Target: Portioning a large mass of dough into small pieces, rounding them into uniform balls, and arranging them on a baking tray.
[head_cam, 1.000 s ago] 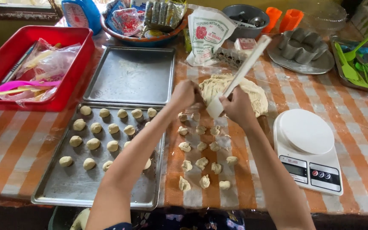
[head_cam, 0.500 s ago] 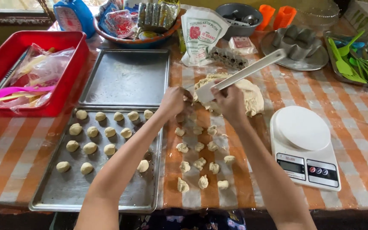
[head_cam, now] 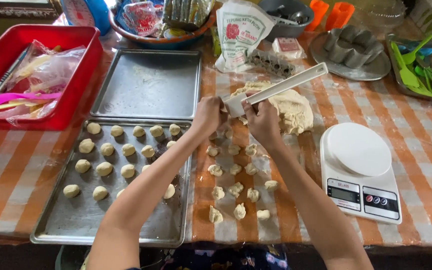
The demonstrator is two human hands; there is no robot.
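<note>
Worked at an orange checked tablecloth (head_cam: 16,165), among cut dough pieces (head_cam: 236,189). Clamped right hand (head_cam: 262,120) on a white scraper (head_cam: 276,90) by the dough mound (head_cam: 293,111). Kept left hand (head_cam: 207,114) curled shut; grip hidden.

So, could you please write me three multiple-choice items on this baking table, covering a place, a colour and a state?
1. Where is the kitchen scale?
A. by the right arm
B. inside the red bin
C. on the upper tray

2. What colour is the bin holding the plastic bags?
A. green
B. red
C. white

3. What does the upper tray hold?
A. dough balls
B. a scale
C. nothing

Answers:
1 A, it sits on the cloth at the right edge.
2 B, its walls are red.
3 C, its metal is bare, while the dough balls lie on the lower tray.
</note>
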